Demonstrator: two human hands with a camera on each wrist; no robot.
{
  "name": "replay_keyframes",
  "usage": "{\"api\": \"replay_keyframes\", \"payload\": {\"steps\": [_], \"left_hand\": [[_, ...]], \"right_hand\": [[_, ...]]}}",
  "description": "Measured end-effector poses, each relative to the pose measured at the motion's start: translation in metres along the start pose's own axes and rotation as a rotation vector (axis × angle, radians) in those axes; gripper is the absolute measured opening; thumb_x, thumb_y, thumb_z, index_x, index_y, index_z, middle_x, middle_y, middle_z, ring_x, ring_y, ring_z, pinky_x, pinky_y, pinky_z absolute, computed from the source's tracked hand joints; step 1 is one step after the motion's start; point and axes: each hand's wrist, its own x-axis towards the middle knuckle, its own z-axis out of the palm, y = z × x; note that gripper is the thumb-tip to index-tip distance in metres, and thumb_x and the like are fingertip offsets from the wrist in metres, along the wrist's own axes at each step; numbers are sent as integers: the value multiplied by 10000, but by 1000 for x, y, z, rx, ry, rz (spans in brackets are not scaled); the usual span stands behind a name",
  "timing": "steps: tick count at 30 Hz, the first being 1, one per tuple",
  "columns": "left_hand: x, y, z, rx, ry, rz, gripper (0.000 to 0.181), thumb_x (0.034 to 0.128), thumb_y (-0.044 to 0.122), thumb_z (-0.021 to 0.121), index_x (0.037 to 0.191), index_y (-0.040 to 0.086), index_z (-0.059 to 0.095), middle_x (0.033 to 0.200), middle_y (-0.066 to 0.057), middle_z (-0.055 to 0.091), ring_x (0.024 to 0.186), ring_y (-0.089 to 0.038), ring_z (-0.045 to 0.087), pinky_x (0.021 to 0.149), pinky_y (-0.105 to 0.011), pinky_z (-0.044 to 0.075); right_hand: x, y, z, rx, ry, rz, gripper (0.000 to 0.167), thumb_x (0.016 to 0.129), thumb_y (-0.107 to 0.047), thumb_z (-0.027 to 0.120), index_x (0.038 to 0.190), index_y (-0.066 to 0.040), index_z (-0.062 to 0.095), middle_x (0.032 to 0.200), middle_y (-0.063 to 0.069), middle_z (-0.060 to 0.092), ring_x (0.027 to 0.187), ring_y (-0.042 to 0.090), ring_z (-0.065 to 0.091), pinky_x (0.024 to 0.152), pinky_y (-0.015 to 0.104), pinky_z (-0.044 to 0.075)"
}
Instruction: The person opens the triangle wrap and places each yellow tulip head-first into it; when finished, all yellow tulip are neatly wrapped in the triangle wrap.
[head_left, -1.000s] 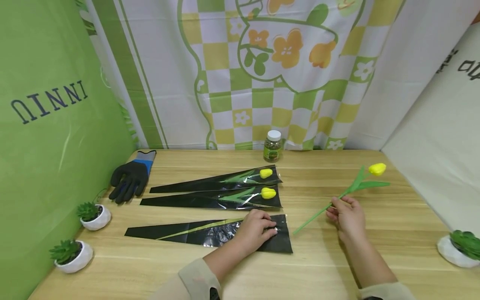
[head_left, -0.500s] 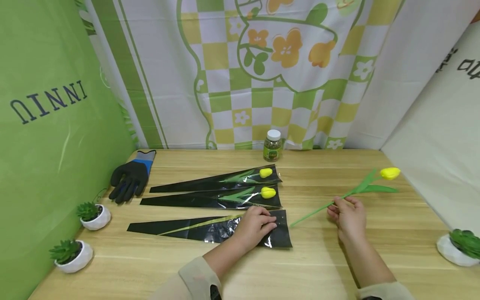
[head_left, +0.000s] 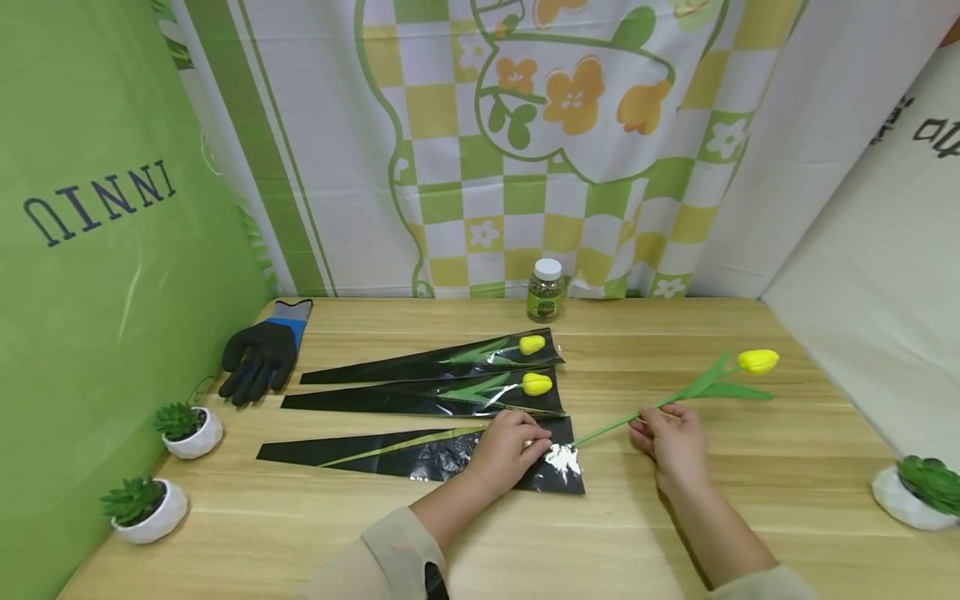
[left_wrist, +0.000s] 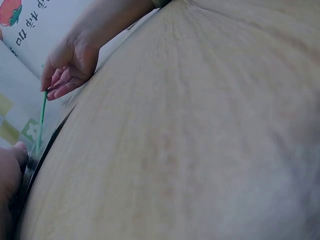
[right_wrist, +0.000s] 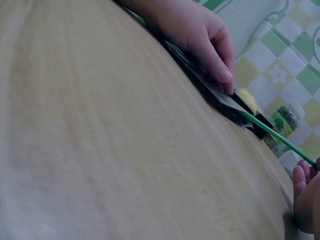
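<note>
My right hand (head_left: 678,442) pinches the green stem of a yellow artificial tulip (head_left: 701,387) between thumb and fingers. The bloom points right; the stem's lower end is at the wide mouth of a black flower sleeve (head_left: 375,454), and I cannot tell whether it is inside. My left hand (head_left: 506,450) lies over that sleeve, thumb and fingers gathered on its clear film near the mouth. In the right wrist view the left thumb and fingertips (right_wrist: 226,76) close on the film, beside the stem (right_wrist: 280,138). The left wrist view shows the right hand (left_wrist: 72,65) gripping the stem.
Two black sleeves, each holding a yellow tulip (head_left: 537,384), lie just behind. A lidded jar (head_left: 546,292) stands at the back. At the left are a black work glove (head_left: 262,354) and two potted succulents (head_left: 150,510); another succulent (head_left: 918,493) stands far right.
The right hand went slightly right with the tulip, then back left, bringing the stem end to the sleeve's mouth. The left hand shifted the sleeve slightly away; its film near the mouth now shines brightly.
</note>
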Motion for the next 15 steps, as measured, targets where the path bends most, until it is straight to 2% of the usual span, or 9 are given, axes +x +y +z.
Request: {"api": "replay_keyframes", "payload": {"steps": [4,8,15], "left_hand": [[0,1,0,-3,-17,-23,196,939,278,660,1041,156,775,1045,3,687,1040,-172,593,941,-292,496],[0,3,-2,16,-40,-36,242,925,335,673,1075,169,766,1087,10,683,1080,-166,590,967,-298,491],[0,4,-2,40,-50,-15,250,921,334,678,1094,173,760,1088,17,686,1080,-167,596,971,-299,492]], "right_hand": [[-7,3,6,-29,-39,-14,242,999,-73,515,1133,-98,315,815,-76,615,724,16,657,733,174,578],[-12,5,9,-38,-40,-7,272,1002,-81,514,1175,-67,305,848,-46,602,740,23,661,758,185,579],[-19,7,17,-1,-52,25,282,994,-52,513,1160,-54,285,868,-25,576,737,19,669,776,189,579]]}}
